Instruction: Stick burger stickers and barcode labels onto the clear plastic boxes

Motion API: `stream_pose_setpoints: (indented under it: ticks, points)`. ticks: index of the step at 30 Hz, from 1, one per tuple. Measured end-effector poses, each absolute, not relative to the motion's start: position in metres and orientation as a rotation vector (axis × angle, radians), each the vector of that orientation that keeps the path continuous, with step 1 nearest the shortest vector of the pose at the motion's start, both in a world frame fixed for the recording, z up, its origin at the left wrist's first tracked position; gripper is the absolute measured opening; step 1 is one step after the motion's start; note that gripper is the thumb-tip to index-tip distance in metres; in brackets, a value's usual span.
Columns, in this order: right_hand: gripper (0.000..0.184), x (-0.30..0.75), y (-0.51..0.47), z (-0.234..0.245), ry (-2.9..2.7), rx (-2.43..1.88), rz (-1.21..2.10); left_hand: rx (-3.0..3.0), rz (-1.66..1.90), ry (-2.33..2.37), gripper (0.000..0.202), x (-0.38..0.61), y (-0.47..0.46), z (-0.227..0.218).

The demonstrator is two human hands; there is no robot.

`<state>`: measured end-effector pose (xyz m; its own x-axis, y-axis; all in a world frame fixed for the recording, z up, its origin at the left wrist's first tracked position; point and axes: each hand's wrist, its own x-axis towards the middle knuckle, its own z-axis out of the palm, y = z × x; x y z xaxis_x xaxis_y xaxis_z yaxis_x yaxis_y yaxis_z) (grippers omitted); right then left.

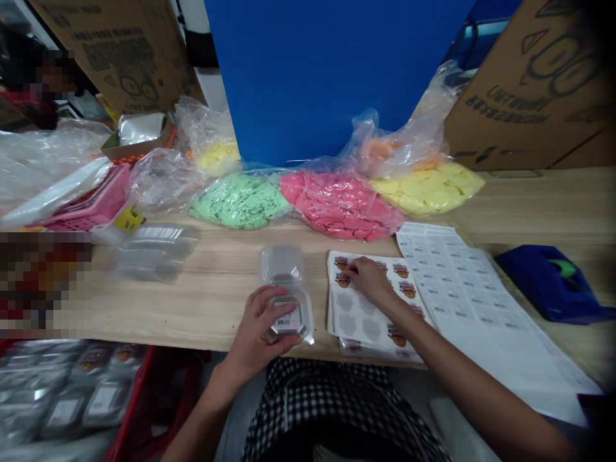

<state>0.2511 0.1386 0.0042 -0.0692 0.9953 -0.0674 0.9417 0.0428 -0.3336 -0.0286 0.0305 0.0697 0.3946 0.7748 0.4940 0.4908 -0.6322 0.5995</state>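
My left hand [260,324] grips the base of a small clear plastic clamshell container [308,317] on the table, its fingers over the near half and its thumb at the front edge. A white barcode label [289,319] shows on it. The container's lid [282,264] lies folded open at the back. To the right, my right hand [368,279] pinches at a printed cartoon sticker [342,280] on the left side of a sticker sheet [356,327]. Several spots on that sheet are bare grey outlines. Whether the sticker has lifted cannot be made out.
Bags of green [240,199], pink [341,202] and yellow [428,186] pieces line the back before a blue panel [332,77]. Right are label sheets [457,282] and a blue tape dispenser [553,282]. Left are stacked clear lids [154,253] and a red crate [139,398] of containers.
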Motion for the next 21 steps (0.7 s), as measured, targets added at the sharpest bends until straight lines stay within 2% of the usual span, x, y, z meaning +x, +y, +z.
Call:
stream_pose_setpoints:
  ticks: [7,10,13,18,21]
  points:
    - [0.017,0.247,0.134,0.004,-2.179,-1.961,0.361,2.309,1.129,1.069,0.051,-0.030,0.031,0.069]
    - [0.019,0.247,0.126,0.002,-2.264,-1.852,0.220,2.296,1.120,1.081,0.050,-0.030,0.031,0.070]
    - [0.021,0.251,0.116,0.006,-2.277,-1.724,0.244,2.288,1.121,1.087,0.051,-0.029,0.032,0.071]
    - [0.014,0.253,0.108,0.050,-1.842,-1.589,0.362,2.273,1.122,1.079,0.051,-0.030,0.031,0.071]
    - [0.016,0.236,0.114,0.095,-1.636,-1.524,0.650,2.271,1.106,1.083,0.050,-0.031,0.031,0.071]
